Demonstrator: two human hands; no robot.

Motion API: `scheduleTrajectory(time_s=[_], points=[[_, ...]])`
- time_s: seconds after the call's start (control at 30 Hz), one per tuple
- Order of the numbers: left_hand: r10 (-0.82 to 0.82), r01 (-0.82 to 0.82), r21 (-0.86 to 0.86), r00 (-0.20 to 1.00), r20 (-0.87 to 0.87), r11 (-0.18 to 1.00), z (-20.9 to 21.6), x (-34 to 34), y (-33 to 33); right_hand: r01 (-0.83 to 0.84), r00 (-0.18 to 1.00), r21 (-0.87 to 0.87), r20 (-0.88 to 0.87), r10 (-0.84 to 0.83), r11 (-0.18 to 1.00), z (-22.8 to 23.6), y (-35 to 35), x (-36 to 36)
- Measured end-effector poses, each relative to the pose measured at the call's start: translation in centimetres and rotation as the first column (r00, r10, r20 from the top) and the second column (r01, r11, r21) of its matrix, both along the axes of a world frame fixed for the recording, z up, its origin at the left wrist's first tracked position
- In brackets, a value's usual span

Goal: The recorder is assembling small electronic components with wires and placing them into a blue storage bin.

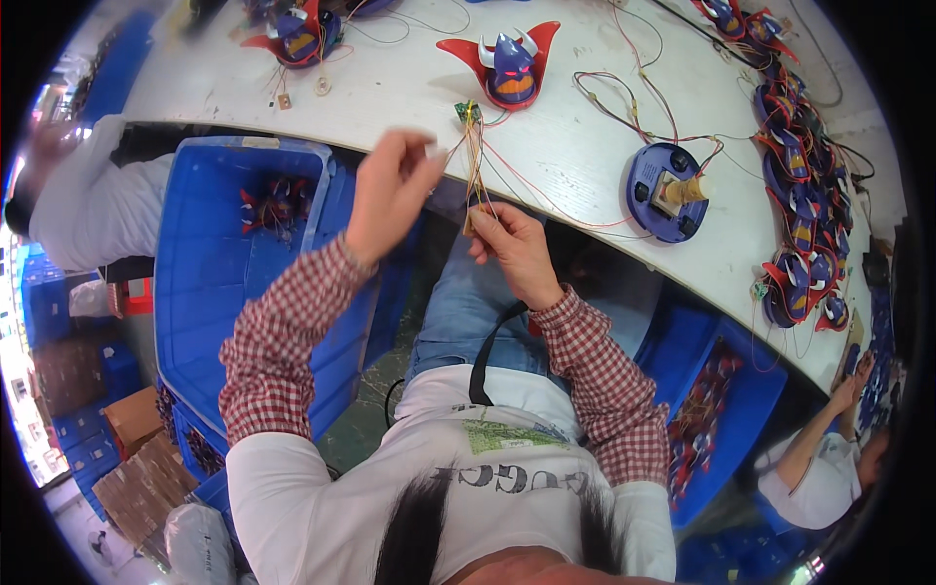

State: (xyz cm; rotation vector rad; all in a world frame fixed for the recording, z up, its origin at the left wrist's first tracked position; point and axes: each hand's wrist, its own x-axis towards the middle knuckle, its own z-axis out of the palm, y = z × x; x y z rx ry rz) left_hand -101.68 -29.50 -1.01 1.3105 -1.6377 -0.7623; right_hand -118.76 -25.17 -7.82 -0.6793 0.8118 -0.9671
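Note:
My right hand [512, 246] is closed at the table's near edge. It pinches a small tan board [471, 220] with thin wires running up from it. These wires lead to a green circuit board [469, 113] on the table, just below a purple toy head [513, 70] with white horns and a red collar. Left of the wires, my left hand [390, 195] is raised and slightly blurred, thumb and fingers apart, with nothing visible in it. A thin red wire stretches right to a round purple base [667, 193] with a tan cylindrical part on it.
Several similar toy heads [801, 234] line the table's right side; another head [297, 39] sits far left. The white table [390, 83] carries loose wires. A blue bin [249, 322] stands at my left, another blue bin [741, 409] at my right. Co-workers sit on both sides.

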Motion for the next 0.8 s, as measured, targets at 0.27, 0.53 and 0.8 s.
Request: scheduleTrajectory(time_s=[0.27,0.53,0.8], points=[[-0.101,0.091,0.273,0.995,0.022,0.958,-0.2,-0.2,4.3,-0.012,0.999,-0.014,-0.045,0.012,1.000,0.3,0.3,0.2],[-0.103,0.151,0.401,0.985,-0.138,0.903,-2.5,-0.2,5.1,-0.060,0.998,0.013,-0.029,0.061,0.998,1.1,0.4,0.0],[0.046,0.148,0.532,0.942,-0.333,0.834,-2.3,0.4,4.4,-0.072,0.989,0.089,-0.119,0.083,0.993,1.3,-0.2,-1.3]])
